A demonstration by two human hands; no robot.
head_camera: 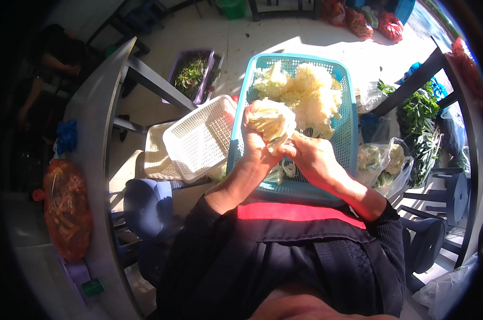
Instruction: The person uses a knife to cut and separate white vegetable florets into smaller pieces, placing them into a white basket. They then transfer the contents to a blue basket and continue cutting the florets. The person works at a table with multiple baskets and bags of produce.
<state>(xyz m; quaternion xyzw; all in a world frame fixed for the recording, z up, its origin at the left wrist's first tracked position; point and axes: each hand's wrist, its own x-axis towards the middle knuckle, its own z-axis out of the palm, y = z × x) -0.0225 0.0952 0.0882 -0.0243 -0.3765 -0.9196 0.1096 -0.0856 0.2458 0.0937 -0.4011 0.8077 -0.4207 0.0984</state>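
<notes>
A pale cauliflower head (pixel 271 120) is held up by my left hand (pixel 254 150), its cut stem side turned towards me. My right hand (pixel 315 154) is at its lower right edge, thumb and fingers pinched on a floret or stem piece; whether a small tool is in the fingers cannot be seen. Beneath both hands lies a turquoise plastic basket (pixel 350 120). Broken cauliflower florets (pixel 311 90) are heaped in its far part, and a few pale pieces (pixel 279 173) lie near its closer end.
White plastic baskets (pixel 201 136) stand left of the turquoise one, near a blue stool (pixel 143 208). A purple crate (pixel 189 76) holds leafy greens. Bagged cauliflowers (pixel 381 162) and green vegetables (pixel 421 120) are at right. Tables flank both sides; a red net bag (pixel 67 212) lies left. People sit far left.
</notes>
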